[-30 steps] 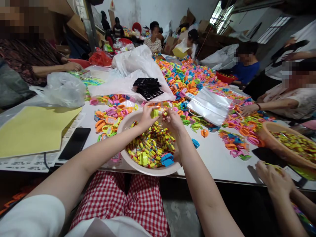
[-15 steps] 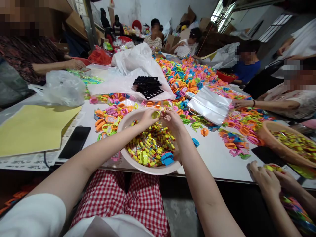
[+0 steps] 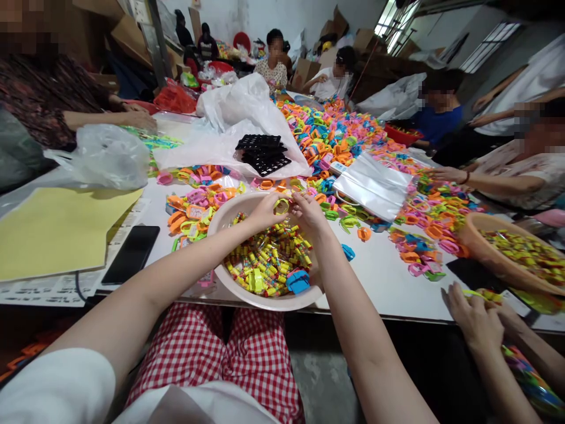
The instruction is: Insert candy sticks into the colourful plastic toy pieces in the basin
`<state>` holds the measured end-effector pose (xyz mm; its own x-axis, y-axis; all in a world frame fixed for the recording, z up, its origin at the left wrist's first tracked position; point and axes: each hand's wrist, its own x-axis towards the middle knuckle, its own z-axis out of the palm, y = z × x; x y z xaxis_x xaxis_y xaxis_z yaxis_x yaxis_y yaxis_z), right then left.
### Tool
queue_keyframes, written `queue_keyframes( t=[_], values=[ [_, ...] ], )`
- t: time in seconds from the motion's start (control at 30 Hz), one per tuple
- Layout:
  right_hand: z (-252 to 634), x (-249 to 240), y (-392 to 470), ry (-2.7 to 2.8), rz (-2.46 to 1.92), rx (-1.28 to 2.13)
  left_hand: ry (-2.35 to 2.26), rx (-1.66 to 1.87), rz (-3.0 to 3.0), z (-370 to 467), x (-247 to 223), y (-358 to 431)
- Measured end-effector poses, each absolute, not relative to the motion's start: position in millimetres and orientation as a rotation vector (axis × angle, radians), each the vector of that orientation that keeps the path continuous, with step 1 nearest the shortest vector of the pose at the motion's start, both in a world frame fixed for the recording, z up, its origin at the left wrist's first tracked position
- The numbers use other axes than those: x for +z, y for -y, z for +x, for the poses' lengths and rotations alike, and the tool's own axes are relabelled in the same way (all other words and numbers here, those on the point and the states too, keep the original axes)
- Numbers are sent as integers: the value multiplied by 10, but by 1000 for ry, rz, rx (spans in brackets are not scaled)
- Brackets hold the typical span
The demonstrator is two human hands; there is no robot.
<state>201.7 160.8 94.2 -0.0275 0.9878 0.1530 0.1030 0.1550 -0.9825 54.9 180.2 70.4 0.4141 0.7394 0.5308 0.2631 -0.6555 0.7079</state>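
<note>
Over the far rim of a pale round tub [image 3: 269,303], my left hand [image 3: 268,212] is closed on a yellow-green toy watch [image 3: 281,206] whose band forms a loop. Beside it, my right hand [image 3: 308,211] has its fingers pinched together close to the watch. Something small and reddish shows at those fingertips, too small to make out. Below both hands the tub holds many small yellow tubes [image 3: 269,253] with red ends in clear wrap. A blue toy watch [image 3: 298,282] and a yellow-green toy watch [image 3: 256,281] lie on top of them.
A large heap of colourful toy watches [image 3: 326,135] spreads across the table. Left are a black phone [image 3: 131,254] and yellow sheet [image 3: 66,232]; ahead, black plastic trays [image 3: 262,154] and a silvery bag [image 3: 375,185]. A co-worker's hands [image 3: 474,315] work at right near an orange tub [image 3: 507,259].
My right fingers have shifted slightly beside the toy watch, and its loop shows more openly in my left hand. The view has moved a little. The co-worker's hands at right have shifted slightly.
</note>
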Motion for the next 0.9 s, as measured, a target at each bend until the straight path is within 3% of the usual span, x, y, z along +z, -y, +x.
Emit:
queue_keyframes(
  t=[0.63,0.9],
  values=[
    [1984,982,-1552,1338,-1204,1121,-771,1117,2153,566,665,-1785],
    [1996,957,-1535,1475,-1236,1021,-896,1266,2066,529,761,-1683]
  ],
)
